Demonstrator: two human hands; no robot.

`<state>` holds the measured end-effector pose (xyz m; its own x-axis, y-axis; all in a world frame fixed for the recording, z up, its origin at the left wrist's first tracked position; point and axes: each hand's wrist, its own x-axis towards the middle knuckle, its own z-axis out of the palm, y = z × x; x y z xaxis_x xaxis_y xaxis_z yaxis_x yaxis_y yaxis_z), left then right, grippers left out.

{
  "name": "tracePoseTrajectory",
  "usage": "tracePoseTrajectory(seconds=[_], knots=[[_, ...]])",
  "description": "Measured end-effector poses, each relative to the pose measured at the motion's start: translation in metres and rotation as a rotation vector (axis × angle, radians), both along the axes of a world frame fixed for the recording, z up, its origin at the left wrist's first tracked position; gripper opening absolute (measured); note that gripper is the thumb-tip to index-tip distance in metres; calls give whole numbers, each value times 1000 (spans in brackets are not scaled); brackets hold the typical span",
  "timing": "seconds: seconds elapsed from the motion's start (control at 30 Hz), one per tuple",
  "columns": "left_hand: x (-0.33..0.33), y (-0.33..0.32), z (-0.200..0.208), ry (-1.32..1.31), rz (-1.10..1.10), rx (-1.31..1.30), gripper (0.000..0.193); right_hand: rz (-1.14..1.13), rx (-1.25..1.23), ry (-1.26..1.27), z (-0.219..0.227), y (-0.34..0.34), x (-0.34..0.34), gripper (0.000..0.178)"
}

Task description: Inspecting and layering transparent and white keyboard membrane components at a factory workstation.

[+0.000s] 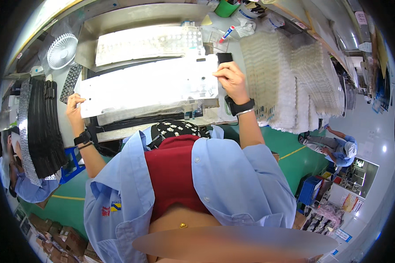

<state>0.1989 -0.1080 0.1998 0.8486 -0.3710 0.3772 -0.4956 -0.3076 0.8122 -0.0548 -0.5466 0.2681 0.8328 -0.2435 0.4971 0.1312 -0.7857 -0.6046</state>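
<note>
A long, thin white sheet [149, 87] with small holes near its edges is stretched out over the workbench, glaring brightly. My left hand [75, 108] is closed on its left end, thumb and fingers pinching the edge. At the opposite end, my right hand [231, 79] pinches the right edge the same way. Beyond the sheet, a bright panel with rows of round marks [149, 43] lies against a metal-walled box [123, 19]. Below the sheet, dark strips and a clear layer partly show; the rest is hidden by the sheet.
Tall stacks of white translucent sheets [274, 74] stand to the right, black strips [46, 122] to the left. A white fan [62, 51], a marker [227, 33], a dark phone-like object [224, 57] and a green container [226, 8] surround the work area. Other people sit farther off.
</note>
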Motion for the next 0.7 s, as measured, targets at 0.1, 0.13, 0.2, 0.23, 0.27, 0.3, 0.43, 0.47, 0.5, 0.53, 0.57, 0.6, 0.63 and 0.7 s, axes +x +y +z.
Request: tracePoseTrajectory(seconds=[0.1, 0.13, 0.2, 0.23, 0.27, 0.3, 0.43, 0.47, 0.5, 0.53, 0.57, 0.6, 0.63, 0.7], knots=[[2, 2, -42, 118, -44, 31, 9, 75, -53, 130, -56, -6, 0, 12], [0, -1, -47, 152, -51, 52, 9, 87, -56, 201, -69, -5, -2, 13], [-2, -3, -56, 199, -45, 83, 7, 135, -190, 333, -83, -3, -2, 27], [-2, -1, -60, 203, -45, 89, 7, 129, -245, 377, -87, 1, -1, 35], [-3, 1, -64, 235, -40, 95, 7, 129, -239, 380, -90, 4, -1, 35], [-3, 1, -65, 267, -33, 102, 7, 211, -325, 418, -82, 10, 2, 43], [2, -2, -65, 239, -39, 135, 6, 509, -577, 454, -86, 18, 9, 57], [4, -4, -65, 236, -48, 137, 6, 530, -674, 482, -93, 19, 7, 58], [3, -3, -67, 220, -35, 144, 6, 528, -671, 481, -95, 18, 6, 58], [3, -2, -69, 203, -23, 150, 6, 520, -692, 475, -96, 17, 4, 59], [3, -1, -71, 202, -26, 150, 6, 512, -713, 470, -97, 15, 2, 61], [3, 3, -74, 194, 4, 158, 6, 514, -715, 468, -97, 11, -1, 61], [2, 6, -77, 185, 35, 165, 5, 494, -714, 492, -97, 6, -6, 61], [2, 9, -81, 206, 39, 150, 5, 472, -718, 512, -96, -2, -16, 62]])
